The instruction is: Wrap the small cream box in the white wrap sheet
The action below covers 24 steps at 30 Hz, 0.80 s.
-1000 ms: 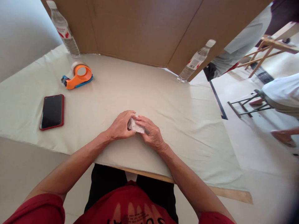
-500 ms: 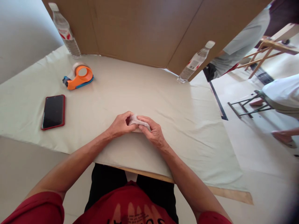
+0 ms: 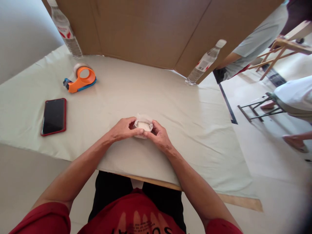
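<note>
**The white packet [image 3: 142,117] now shows an open mouth between two hands**

Half a second ago the white wrapping is bunched and pinched nearly flat at the lower middle of the frame. Now its rim spreads apart: the far edge stands up as a loose, thin flap, and pale contents [image 3: 144,126] show inside. What they are is too small to tell. A second ago the right hand's fingers lie across the top of the wrapping; now they sit back at its side, leaving the mouth uncovered. As a judgement, the handling has gone from working the folds to holding the packet open, so the inside can be reached or checked.

The left hand [image 3: 126,128] is half curled around the packet's left side, its thumb along the near edge. The right hand [image 3: 159,134] is curled likewise on the right, its thumb close to the other. Both have hold of the packet; whether it rests on the surface [image 3: 117,97] is hidden.

Elsewhere, the phone [image 3: 54,116] at left, the orange tape dispenser [image 3: 90,77] at upper left, and the clear bottles at upper left [image 3: 64,32] and upper right [image 3: 203,64] lie or stand untouched, as before.
</note>
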Each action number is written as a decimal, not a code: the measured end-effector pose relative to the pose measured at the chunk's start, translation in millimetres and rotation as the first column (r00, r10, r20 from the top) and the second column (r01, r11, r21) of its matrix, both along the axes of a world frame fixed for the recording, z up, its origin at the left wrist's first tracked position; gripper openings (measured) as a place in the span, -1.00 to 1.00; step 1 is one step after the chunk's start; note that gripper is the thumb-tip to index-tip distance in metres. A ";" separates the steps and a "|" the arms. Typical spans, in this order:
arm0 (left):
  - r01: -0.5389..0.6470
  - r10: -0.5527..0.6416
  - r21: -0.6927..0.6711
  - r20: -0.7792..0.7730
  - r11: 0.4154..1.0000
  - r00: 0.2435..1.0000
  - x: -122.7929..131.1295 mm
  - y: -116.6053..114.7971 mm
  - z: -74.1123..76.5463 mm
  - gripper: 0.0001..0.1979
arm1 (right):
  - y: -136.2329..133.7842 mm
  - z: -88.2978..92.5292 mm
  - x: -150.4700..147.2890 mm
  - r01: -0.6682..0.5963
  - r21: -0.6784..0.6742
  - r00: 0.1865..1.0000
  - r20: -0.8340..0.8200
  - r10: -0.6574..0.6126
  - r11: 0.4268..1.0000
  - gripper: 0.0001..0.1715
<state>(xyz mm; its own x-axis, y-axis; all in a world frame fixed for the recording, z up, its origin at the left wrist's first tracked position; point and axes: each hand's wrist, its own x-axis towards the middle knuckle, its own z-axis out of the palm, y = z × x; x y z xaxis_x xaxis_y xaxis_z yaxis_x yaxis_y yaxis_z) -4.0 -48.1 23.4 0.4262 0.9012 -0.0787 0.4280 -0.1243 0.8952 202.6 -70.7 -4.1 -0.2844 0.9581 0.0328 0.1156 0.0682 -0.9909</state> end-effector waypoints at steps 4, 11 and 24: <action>-0.051 0.052 0.083 -0.010 0.995 0.999 -1.6 1.1 -2.1 -0.31 | 1.8 -1.0 1.1 0.010 -0.005 1.000 -0.001 -0.010 1.000 -0.31; -0.092 0.091 0.001 0.167 0.996 0.982 3.4 0.7 -15.7 -0.14 | 5.0 0.9 1.9 0.053 0.138 0.979 0.187 -0.078 0.989 -0.50; -0.018 0.045 -0.111 0.246 0.994 0.968 6.2 3.1 -10.1 -0.03 | -0.4 -10.3 7.6 0.081 0.314 0.959 0.232 -0.160 0.946 -0.18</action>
<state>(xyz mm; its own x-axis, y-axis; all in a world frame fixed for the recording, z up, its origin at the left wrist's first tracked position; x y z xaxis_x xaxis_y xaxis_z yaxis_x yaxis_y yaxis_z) 2.2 -45.0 13.3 0.4159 0.9066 -0.0710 0.1930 -0.0117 0.9811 210.3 -71.1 -14.4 -0.2037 0.9425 0.2651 0.3840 0.3260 -0.8639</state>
